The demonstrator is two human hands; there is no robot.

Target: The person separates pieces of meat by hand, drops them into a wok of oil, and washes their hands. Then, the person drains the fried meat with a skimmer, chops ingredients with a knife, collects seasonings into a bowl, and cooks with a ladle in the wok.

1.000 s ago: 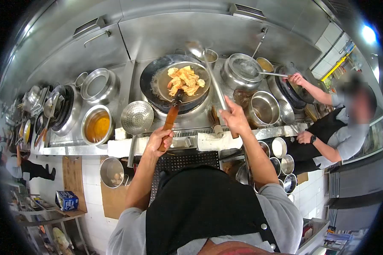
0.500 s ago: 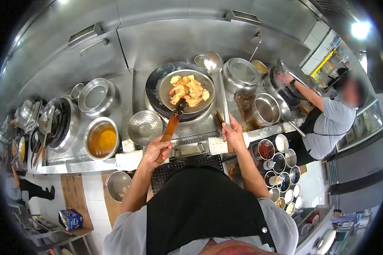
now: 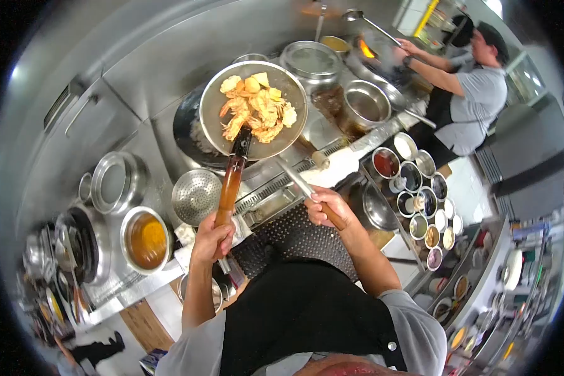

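My left hand [image 3: 213, 239] is closed around the wooden handle of a round skimmer [image 3: 292, 91]. Fried, shell-on shrimp [image 3: 250, 109] with golden chunks lie in the skimmer, raised over the stove and overlapping the right part of a dark wok [image 3: 185, 131]. My right hand [image 3: 327, 208] grips the wooden end of a ladle [image 3: 296, 178], whose metal shaft slants up and left toward the skimmer; its bowl is hidden from view. A perforated strainer [image 3: 195, 195] rests on the counter just left of the skimmer's handle.
A pot of amber oil [image 3: 146, 240] stands at left. Lidded and open pots [image 3: 366, 103] line the right counter. Several seasoning containers [image 3: 385, 163] sit at my right. A co-worker [image 3: 482, 88] works at another wok with a flame. Black perforated mat [image 3: 288, 241] lies below.
The skimmer with the shrimp has come up nearer the camera, off the wok. The ladle has come down and back toward me. My view has turned right; a flame shows at the co-worker's wok.
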